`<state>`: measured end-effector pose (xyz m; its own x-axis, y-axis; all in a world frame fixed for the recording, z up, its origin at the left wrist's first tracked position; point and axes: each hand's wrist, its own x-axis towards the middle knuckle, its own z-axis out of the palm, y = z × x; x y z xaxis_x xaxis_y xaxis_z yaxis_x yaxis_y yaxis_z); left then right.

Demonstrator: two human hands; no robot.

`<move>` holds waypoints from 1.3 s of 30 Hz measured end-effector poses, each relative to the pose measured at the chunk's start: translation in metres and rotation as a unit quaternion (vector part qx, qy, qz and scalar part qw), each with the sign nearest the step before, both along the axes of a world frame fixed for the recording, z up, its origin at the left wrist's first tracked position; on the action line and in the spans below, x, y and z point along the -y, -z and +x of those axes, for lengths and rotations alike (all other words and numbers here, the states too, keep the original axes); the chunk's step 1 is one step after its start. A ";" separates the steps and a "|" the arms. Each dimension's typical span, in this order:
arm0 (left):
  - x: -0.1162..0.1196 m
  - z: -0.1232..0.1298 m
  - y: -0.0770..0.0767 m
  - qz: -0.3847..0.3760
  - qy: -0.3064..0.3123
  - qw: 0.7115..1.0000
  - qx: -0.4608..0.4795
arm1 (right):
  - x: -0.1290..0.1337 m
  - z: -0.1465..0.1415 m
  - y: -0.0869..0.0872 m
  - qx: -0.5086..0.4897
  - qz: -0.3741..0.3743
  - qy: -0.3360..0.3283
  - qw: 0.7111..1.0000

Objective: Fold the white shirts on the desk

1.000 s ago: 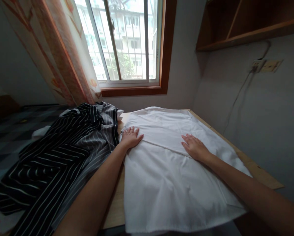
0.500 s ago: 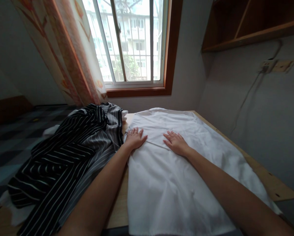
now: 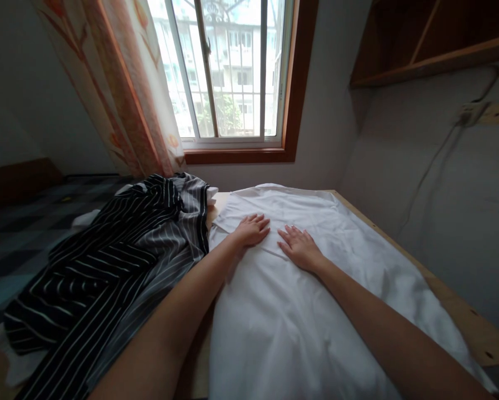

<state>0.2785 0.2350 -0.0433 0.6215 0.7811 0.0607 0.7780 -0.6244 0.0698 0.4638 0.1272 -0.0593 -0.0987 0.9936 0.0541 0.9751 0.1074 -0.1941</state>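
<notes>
A white garment (image 3: 266, 311) lies spread over the wooden table (image 3: 478, 333), with soft creases across it. My left hand (image 3: 253, 229) rests palm down on its upper part, fingers spread and pointing right. Close beside it, to the right, my right hand (image 3: 300, 247) also lies flat on the white cloth with its fingers apart. Neither hand holds anything. Left of the white garment is a heap of black and grey striped clothing (image 3: 108, 266), partly behind my left forearm.
A bed with a checked cover (image 3: 8, 233) is at the left. Behind the table are a window (image 3: 233, 83) and a flowered curtain (image 3: 128, 94). On the right wall hang a wooden shelf (image 3: 433, 61) and a socket with a cable (image 3: 470, 114).
My left hand has slid right over the white cloth, from its left edge toward my right hand. My right hand stays at nearly the same spot. The view has shifted slightly.
</notes>
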 end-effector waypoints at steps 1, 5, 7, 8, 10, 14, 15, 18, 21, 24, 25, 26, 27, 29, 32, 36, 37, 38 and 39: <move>-0.005 0.000 0.001 -0.007 -0.003 1.000 -0.002 | 0.000 0.000 0.000 -0.002 0.000 -0.001 1.000; -0.024 -0.010 0.000 -0.006 -0.049 0.999 -0.014 | 0.001 0.000 0.002 -0.005 0.012 -0.005 1.000; -0.035 -0.016 -0.001 -0.002 -0.074 0.997 -0.022 | 0.001 0.000 0.002 -0.004 0.015 -0.005 1.000; -0.040 -0.019 -0.002 -0.001 -0.082 0.996 -0.025 | 0.001 0.000 0.003 -0.004 0.014 -0.006 1.000; -0.052 -0.024 -0.003 -0.003 -0.094 0.995 -0.030 | 0.001 0.000 0.003 -0.005 0.010 -0.008 1.000; -0.073 -0.031 -0.003 -0.003 -0.123 0.992 -0.034 | 0.000 0.000 0.003 -0.008 0.009 -0.011 1.000; -0.077 -0.032 -0.003 -0.003 -0.131 0.991 -0.035 | 0.000 0.000 0.003 -0.009 0.008 -0.011 1.000; -0.088 -0.035 -0.003 -0.003 -0.152 0.988 -0.036 | 0.001 0.000 0.002 -0.011 0.006 -0.009 1.000; -0.096 -0.036 -0.004 -0.006 -0.169 0.985 -0.040 | 0.002 -0.001 0.000 -0.014 0.009 -0.011 1.000; -0.103 -0.036 -0.004 -0.005 -0.184 0.982 -0.043 | 0.003 -0.001 -0.002 -0.020 0.014 -0.013 1.000; -0.105 -0.036 -0.004 -0.003 -0.189 0.981 -0.044 | 0.004 -0.002 -0.003 -0.022 0.016 -0.013 1.000; -0.108 -0.036 -0.004 0.000 -0.194 0.980 -0.043 | 0.004 -0.002 -0.003 -0.023 0.018 -0.013 0.999; -0.110 -0.036 -0.004 0.002 -0.200 0.979 -0.043 | 0.005 -0.002 -0.004 -0.024 0.019 -0.013 0.999; -0.115 -0.034 -0.003 0.006 -0.213 0.976 -0.041 | 0.005 -0.003 -0.004 -0.026 0.021 -0.014 0.999; -0.120 -0.032 -0.001 0.013 -0.232 0.972 -0.036 | 0.005 -0.002 -0.004 -0.025 0.016 -0.014 0.999; -0.121 -0.030 0.000 0.038 -0.269 0.962 -0.022 | 0.005 -0.002 -0.004 -0.022 0.014 -0.011 1.000; -0.120 -0.030 0.000 0.048 -0.283 0.958 -0.017 | 0.004 -0.002 -0.004 -0.023 0.013 -0.009 1.000; -0.118 -0.030 -0.001 0.059 -0.300 0.952 -0.013 | 0.004 -0.002 -0.004 -0.023 0.011 -0.008 1.000; -0.115 -0.029 -0.002 0.073 -0.318 0.945 -0.008 | 0.004 -0.002 -0.004 -0.024 0.009 -0.007 1.000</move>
<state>0.2491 0.3499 -0.0418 0.0301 0.9812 0.1906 0.9995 -0.0314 0.0039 0.4619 0.1227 -0.0551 -0.1103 0.9909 0.0771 0.9631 0.1258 -0.2380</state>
